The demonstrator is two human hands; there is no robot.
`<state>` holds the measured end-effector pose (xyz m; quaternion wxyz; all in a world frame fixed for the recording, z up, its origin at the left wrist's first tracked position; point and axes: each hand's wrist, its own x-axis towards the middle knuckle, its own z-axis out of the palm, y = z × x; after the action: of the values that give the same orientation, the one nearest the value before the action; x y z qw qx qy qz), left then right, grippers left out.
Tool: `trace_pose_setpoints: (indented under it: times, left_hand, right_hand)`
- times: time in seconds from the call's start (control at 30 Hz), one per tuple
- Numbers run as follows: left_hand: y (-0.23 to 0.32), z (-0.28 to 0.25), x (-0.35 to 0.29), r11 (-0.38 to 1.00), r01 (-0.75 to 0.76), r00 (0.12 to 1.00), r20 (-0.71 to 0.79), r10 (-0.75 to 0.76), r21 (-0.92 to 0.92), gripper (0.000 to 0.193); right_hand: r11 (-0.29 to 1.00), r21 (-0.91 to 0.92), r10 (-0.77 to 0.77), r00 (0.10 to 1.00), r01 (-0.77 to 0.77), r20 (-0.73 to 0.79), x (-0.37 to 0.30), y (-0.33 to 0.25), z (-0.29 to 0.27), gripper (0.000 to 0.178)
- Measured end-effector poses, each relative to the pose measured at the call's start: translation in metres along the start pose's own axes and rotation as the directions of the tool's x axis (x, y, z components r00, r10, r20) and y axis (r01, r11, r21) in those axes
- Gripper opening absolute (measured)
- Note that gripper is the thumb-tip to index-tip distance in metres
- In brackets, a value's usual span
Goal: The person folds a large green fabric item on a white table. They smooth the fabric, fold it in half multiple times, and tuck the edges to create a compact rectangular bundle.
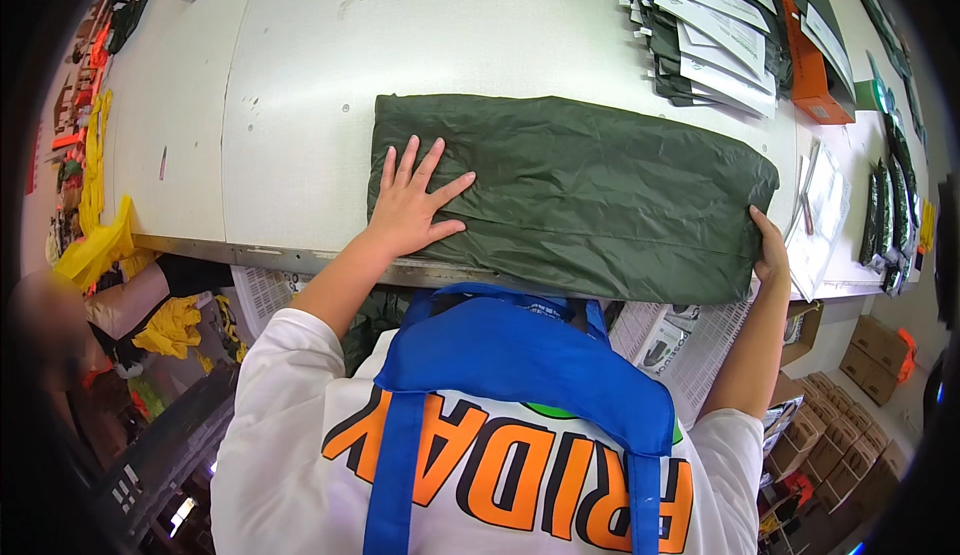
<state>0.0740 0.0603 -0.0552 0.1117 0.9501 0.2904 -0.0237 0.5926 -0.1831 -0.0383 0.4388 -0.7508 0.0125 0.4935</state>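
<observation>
A long folded piece of thin, dark green, slightly shiny fabric point(600, 195) lies flat across the near part of the white table, its lower edge along the table's front edge. My left hand point(410, 200) rests palm down on its left end, fingers spread. At the right end, my right hand point(770, 247) holds the edge of the fabric. One finger shows on top there, and the others are partly hidden. Small creases run across the fabric's surface.
Dark packets with white papers point(715, 30) are piled at the far right, beside an orange box point(822, 85). Clear plastic bags point(822, 215) and dark packets point(880, 210) lie farther right. Yellow fabric point(105, 245) hangs over the left end. Cartons point(835, 445) stand below right. Another person is at left.
</observation>
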Motion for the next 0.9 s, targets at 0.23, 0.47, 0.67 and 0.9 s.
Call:
trace_pose_setpoints:
  times: [0.23,0.47,0.67,0.9]
  left_hand:
    - [-0.013,0.004,-0.012,1.0,0.007,0.999,-0.054,-0.007,0.004,0.073]
    - [-0.015,0.013,-0.114,0.79,0.317,0.872,-0.166,-0.46,-0.525,0.067]
    - [-0.016,0.001,-0.104,0.899,0.193,0.869,-0.357,-0.343,-0.393,0.05]
    - [-0.024,-0.035,-0.081,0.938,0.117,0.961,-0.2,-0.19,-0.326,0.044]
  right_hand:
    - [0.876,-0.469,-0.257,0.93,0.11,-0.264,-0.014,0.018,-0.002,0.039]
    - [0.817,-0.54,-0.403,0.872,0.205,-0.279,0.0,0.046,0.007,0.036]
    - [0.631,-0.754,-0.613,0.713,0.182,-0.341,0.011,0.056,-0.009,0.041]
    - [0.548,-0.825,-0.663,0.672,0.138,-0.328,0.019,0.073,-0.007,0.03]
